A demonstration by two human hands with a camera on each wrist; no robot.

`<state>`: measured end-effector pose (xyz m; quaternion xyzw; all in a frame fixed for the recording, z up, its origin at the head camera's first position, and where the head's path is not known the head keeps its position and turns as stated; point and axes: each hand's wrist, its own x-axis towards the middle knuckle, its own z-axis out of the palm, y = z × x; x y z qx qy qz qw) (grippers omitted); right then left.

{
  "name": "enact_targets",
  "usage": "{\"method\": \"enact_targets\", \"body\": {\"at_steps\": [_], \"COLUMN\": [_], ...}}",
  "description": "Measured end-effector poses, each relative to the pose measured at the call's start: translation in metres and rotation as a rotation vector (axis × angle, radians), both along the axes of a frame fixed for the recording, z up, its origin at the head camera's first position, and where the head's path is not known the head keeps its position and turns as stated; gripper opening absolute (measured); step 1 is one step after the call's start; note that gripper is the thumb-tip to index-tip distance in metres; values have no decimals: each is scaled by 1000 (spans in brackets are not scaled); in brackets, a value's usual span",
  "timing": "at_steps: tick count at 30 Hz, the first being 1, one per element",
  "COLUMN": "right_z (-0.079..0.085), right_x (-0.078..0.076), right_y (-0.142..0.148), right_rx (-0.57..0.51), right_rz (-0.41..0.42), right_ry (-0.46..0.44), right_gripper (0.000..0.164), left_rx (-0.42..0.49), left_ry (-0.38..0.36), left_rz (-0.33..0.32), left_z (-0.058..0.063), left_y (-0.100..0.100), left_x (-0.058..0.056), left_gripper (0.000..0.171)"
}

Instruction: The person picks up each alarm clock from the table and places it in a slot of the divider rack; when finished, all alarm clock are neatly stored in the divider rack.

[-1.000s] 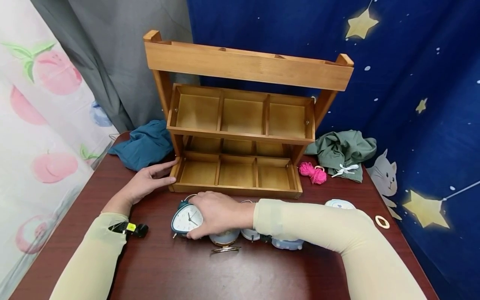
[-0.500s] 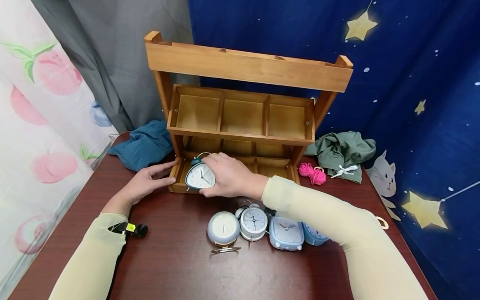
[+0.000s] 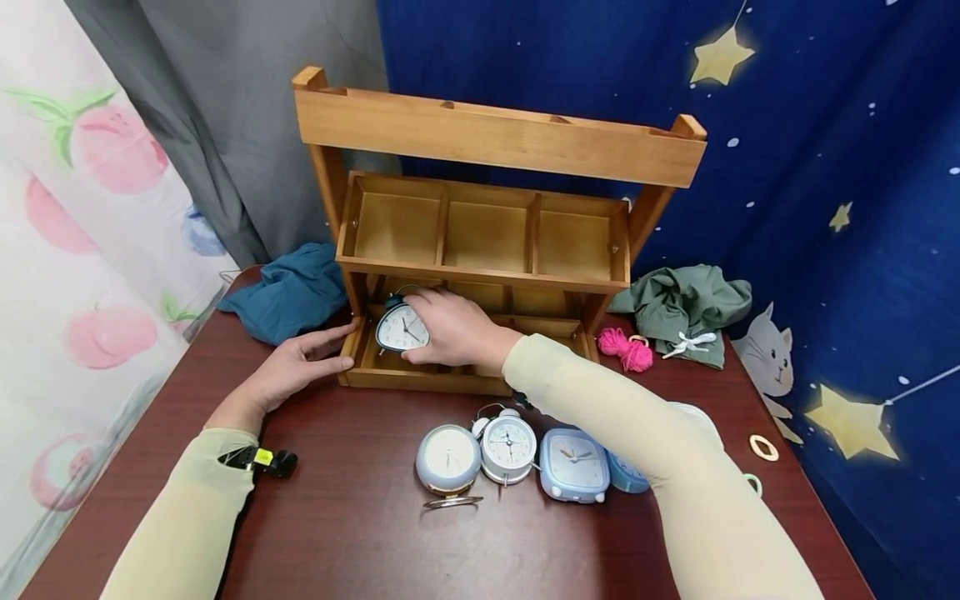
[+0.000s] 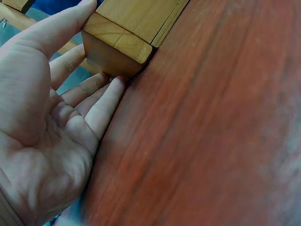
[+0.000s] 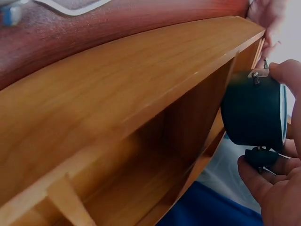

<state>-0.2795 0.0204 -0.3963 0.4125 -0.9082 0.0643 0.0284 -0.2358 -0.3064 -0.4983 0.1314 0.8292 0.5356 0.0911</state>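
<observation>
A dark teal alarm clock [image 3: 402, 327] with a white rounded-triangle face is gripped by my right hand [image 3: 455, 327]. It is at the left compartment of the bottom tier of a wooden shelf [image 3: 427, 381]. In the right wrist view the clock's teal body [image 5: 254, 110] sits between thumb and fingers, over the compartment's edge. My left hand [image 3: 296, 371] rests against the shelf's lower left end. In the left wrist view its fingers [image 4: 106, 106] are mostly extended and touch the wooden corner [image 4: 117, 40]. Part of the bottom tier is hidden behind the right hand and forearm.
In front of the shelf stand a round grey-blue clock [image 3: 448, 458], a white twin-bell clock [image 3: 508, 447], a light blue clock [image 3: 573, 467] and a partly covered blue clock [image 3: 627, 475]. Pink yarn [image 3: 626, 348], green cloth [image 3: 682, 304] and blue cloth [image 3: 288, 292] flank the shelf.
My right hand has lifted the teal clock off the table and carried it up and away into the bottom tier's left compartment. The left hand stays at the shelf's end.
</observation>
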Motion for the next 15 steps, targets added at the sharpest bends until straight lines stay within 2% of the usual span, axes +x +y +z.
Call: {"method": "enact_targets", "body": {"at_steps": [5,10,15], "right_z": [-11,-25,-29], "right_x": [-3,-7,-10], "right_y": [-7,-13,-15], "right_rx": [26,61,77], "right_rz": [5,35,39], "right_ry": [-8,37,63], "right_gripper": [93,90,89], "left_rx": [19,14,5], "left_ry": [-12,-1,7], "left_rz": [-5,-3,-6], "left_z": [-2,-1,1], "left_y": [3,2,0], "left_x": [1,1,0], "left_gripper": [70,70,70]}}
